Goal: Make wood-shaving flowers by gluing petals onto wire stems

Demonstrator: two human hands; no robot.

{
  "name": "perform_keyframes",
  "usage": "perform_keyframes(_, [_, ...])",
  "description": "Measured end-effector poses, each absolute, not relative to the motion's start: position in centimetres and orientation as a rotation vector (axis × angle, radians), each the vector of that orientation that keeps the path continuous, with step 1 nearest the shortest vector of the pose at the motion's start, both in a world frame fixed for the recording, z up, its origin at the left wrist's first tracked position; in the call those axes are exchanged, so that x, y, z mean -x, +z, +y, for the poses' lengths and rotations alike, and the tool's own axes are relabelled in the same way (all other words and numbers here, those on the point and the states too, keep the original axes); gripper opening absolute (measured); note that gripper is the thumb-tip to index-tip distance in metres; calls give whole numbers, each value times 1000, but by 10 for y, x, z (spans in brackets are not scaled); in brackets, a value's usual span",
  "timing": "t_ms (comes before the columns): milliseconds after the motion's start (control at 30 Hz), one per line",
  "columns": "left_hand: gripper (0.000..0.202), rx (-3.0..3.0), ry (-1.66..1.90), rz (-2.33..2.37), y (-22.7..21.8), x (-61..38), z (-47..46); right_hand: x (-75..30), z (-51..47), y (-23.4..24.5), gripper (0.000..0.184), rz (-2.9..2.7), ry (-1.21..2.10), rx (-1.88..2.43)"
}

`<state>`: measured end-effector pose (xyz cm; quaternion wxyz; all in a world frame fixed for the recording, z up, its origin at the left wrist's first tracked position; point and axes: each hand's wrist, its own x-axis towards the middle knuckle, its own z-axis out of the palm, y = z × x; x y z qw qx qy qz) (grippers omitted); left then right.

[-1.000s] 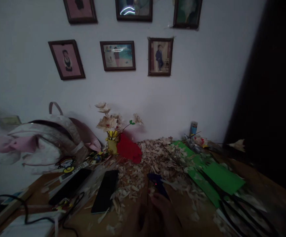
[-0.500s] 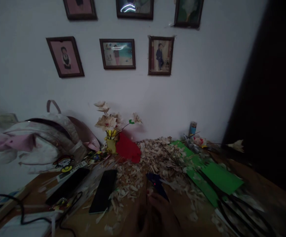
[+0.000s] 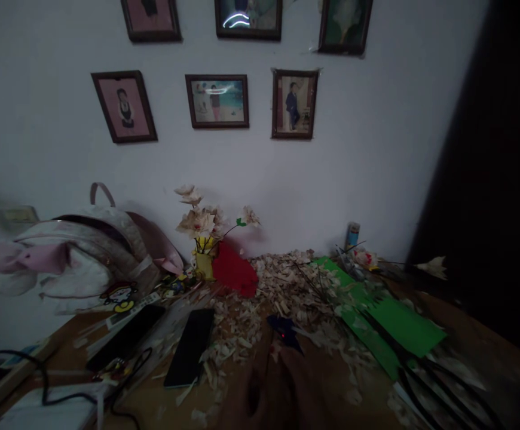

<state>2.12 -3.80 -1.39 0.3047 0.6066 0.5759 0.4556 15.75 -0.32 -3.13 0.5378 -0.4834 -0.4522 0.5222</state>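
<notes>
Pinched at the fingertips of the right hand (image 3: 296, 382) is a small pale pink piece (image 3: 275, 353), at the near middle of the table, just beside a thin dark stem. Just to its left, the left hand (image 3: 244, 391) is curled with the fingers bent inward; it is too dim to tell what, if anything, they close on.

Largest is the pale wall (image 3: 260, 179) at the far side, then the wooden table (image 3: 150, 403) below it. A white and pink backpack (image 3: 85, 275) with a pink bow leans at the far left. Pale petal-like scraps (image 3: 282, 275) spread across the middle, heaped thickest by the wall. To the right lie bright green sheets (image 3: 406, 325), with black scissors (image 3: 403, 352) resting partly across them, handles toward the near right. Framed photographs (image 3: 217, 101) hang in two rows on the wall. Left of centre, at the far side, handmade cream flowers (image 3: 197, 222) stand in a yellowish vase (image 3: 204, 266), with a red sheet (image 3: 235, 272) just right of it. A smartphone (image 3: 189, 349) lies flat on the near left. Directly beyond the right hand is a dark blue tool (image 3: 289, 334), its outline blurred. Smaller are a blue-labelled cylinder (image 3: 352, 236), upright at the far right, and a red light (image 3: 283, 335) glowing on the tool.
</notes>
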Motion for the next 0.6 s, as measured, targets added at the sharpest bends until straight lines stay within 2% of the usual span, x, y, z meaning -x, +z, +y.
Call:
perform_keyframes(233, [36,-1637,1241,1516,-10,-21,-38,-149,1,-6,40,-996,1302,1199])
perform_keyframes(467, [35,-1527,1238,1516,4,-29,-42,-151,1,-8,24,-986,1253,1215])
perform_keyframes(600, [24,-1469,1244,1484,7,-32,-45,-152,3,-18,34,-946,1273,1134])
